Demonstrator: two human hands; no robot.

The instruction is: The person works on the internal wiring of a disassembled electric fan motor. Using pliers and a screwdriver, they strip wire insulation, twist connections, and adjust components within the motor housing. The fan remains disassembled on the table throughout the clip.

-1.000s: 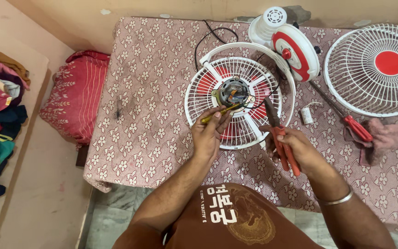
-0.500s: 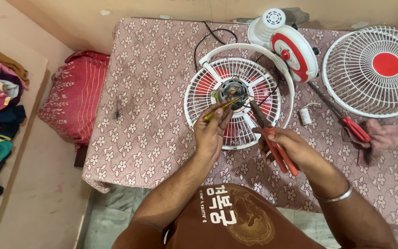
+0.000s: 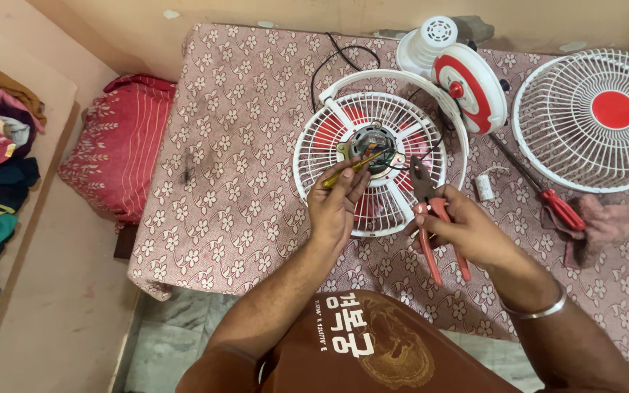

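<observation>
Centrally on the flowered table (image 3: 256, 94), the rear fan guard (image 3: 380, 153) lies flat with its motor (image 3: 374, 143) exposed. Left hand (image 3: 336, 207) pinches a yellow-handled screwdriver (image 3: 351, 169), tip at the motor. Right hand (image 3: 464, 229) is closed around red-handled pliers (image 3: 431, 218), nose over the guard's right rim. Bare cloth lies left of the guard; a red screwdriver (image 3: 547, 200) and front grille (image 3: 598, 120) crowd the right.

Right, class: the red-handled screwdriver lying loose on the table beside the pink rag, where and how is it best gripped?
Grip the red-handled screwdriver by its thick red handle, coming from above. The handle lies flat against the pink rag, while the thin dark shaft runs up-left toward the fan's base, too slim to hold firmly. The person's right hand, holding the pliers, is probably nearest.
</observation>
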